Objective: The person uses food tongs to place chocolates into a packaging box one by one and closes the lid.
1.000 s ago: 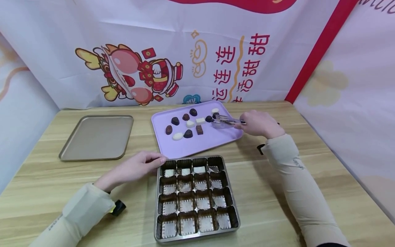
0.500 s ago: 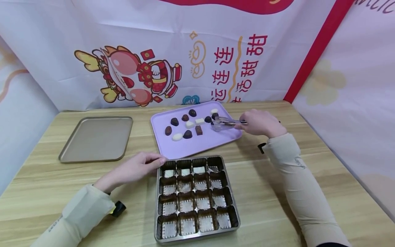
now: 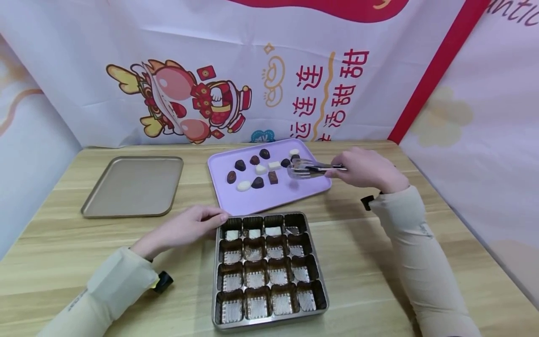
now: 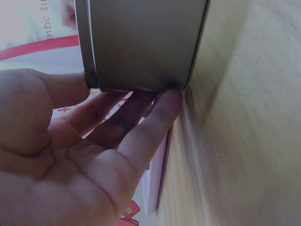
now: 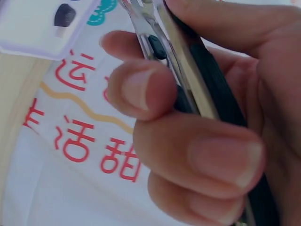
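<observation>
My right hand (image 3: pixel 367 169) grips metal tongs (image 3: pixel 316 168) with dark handle grips, their ends over the right part of a lilac tray (image 3: pixel 231 203). Dark, brown and white chocolates (image 3: pixel 258 182) lie spread on this tray. A shadow shows beneath the tong ends; I cannot tell whether a chocolate is between them. My left hand (image 3: pixel 191 227) holds the far left corner of a square metal tin (image 3: pixel 269 323), thumb at the rim, fingers against the wall in the left wrist view. Brown plastic compartments fill the tin; white chocolates (image 3: pixel 273 231) sit in three of the far row.
A flat bronze-coloured baking tray (image 3: pixel 134 187) lies at the far left of the wooden table (image 3: pixel 358 285). Behind the table hangs a printed white cloth (image 3: pixel 202 37) with a dragon figure and red characters.
My right hand and the tongs have shifted slightly right, the tong ends lifting off the lilac tray. My left hand stays at the tin's corner.
</observation>
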The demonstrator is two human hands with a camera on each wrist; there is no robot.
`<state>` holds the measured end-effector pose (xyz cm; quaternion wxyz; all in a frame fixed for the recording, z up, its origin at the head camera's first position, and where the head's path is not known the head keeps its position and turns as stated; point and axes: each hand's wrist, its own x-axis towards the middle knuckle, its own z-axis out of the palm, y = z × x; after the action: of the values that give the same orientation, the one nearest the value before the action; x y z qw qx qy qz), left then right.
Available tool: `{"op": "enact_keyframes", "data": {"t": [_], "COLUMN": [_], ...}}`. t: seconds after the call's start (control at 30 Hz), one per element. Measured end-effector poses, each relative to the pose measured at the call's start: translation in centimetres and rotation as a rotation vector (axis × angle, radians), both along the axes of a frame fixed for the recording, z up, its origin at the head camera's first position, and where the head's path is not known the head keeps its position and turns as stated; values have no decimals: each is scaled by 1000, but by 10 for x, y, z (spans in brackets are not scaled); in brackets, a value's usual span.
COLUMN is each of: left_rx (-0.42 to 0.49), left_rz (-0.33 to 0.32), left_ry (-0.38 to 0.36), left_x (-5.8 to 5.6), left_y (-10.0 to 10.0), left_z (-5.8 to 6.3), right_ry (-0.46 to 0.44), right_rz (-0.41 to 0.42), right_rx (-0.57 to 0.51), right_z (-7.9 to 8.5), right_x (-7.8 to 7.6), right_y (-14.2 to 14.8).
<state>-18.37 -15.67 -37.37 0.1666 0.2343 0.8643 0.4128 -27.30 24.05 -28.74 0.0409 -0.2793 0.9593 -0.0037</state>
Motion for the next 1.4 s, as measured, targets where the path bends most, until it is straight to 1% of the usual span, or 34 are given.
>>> {"op": "enact_keyframes", "data": {"t": [0.1,0.2,0.37,0.47,0.57,0.63,0.7,0.93,1.13,1.3,1.4], "left_rx": [13,5,-11,-17,-19,-17,-19,-23,-16,-13,-9], "left_rz": [-3,-5,7,17,18,17,17,18,13,10,10], "left_ry": [-17,-16,-10,-12,-12,-13,-12,-17,-17,-11,-13], "left_x": [0,0,-1,-1,-1,-1,-1,-1,-1,-2,-2], "left_y": [1,1,0,0,0,-1,0,2,2,2,2], "left_z": [-1,-2,-1,0,0,1,0,0,-2,-1,-1], "right_ry": [-12,-10,36,52,22,-14,-33,-56,-58,-60,-86], "right_rz": [48,108,223,285,335,359,367,335,317,309,304], "right_rx": [-17,-55,-105,-103,-70,-48,-30,7,27,25,0], "right_z": [5,15,30,36,38,38,37,33,32,33,34], "right_x": [11,25,48,59,66,69,71,73,75,74,73], "right_y": [2,5,11,11,7,3,-1,-3,-2,-3,0]}}
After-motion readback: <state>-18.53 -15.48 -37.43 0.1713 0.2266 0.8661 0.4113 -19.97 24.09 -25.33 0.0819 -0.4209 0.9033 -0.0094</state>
